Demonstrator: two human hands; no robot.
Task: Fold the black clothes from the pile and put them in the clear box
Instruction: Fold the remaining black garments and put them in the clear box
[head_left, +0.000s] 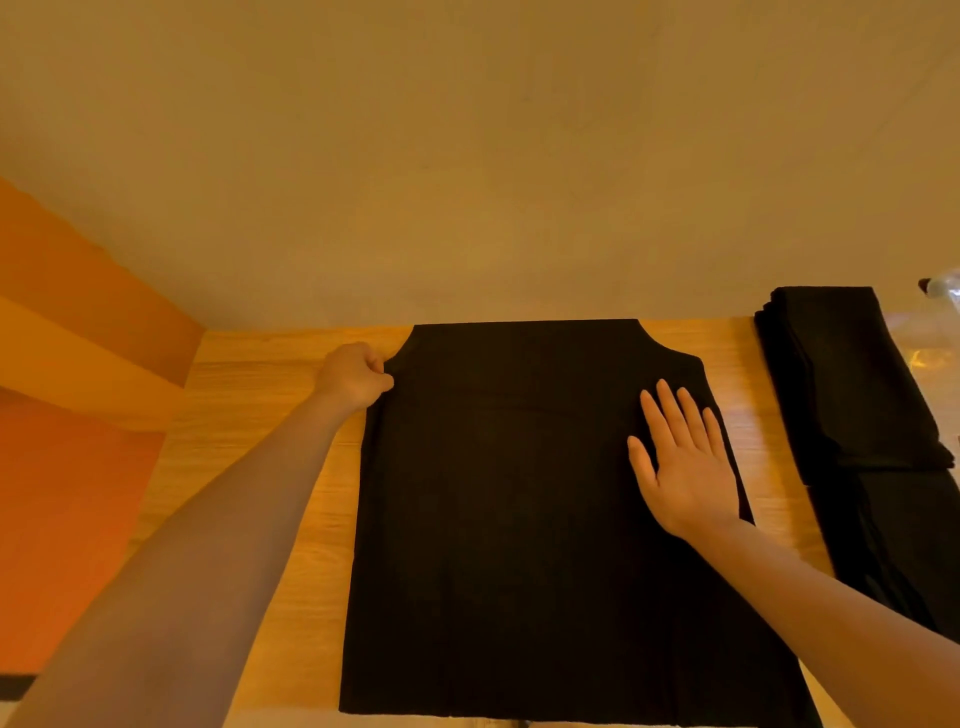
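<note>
A black garment (509, 509) lies flat on a wooden table (270, 467), right in the middle. It looks like a top with no sleeves showing, and its sides look folded in, so its edges run almost straight down toward the near edge of the table. The left hand (356, 376) is at the top left corner of the garment. Its fingers are curled up tight and they pinch the edge of the cloth there. The right hand (680, 462) lies flat on the right side of the garment, palm down. Its fingers (670, 410) are straight and a little apart, and they press on the cloth. Both arms are bare and reach out from the near side. To the right, apart from the garment, is a pile of black clothes (852, 395) on the same table. Past the pile, at the far right edge, a bit of something clear and shiny (943, 288) shows, but too little of it is in view to tell what it is. Behind the table is a plain pale wall (467, 156), and on the left is an orange wall (67, 364) with a lighter stripe.
</note>
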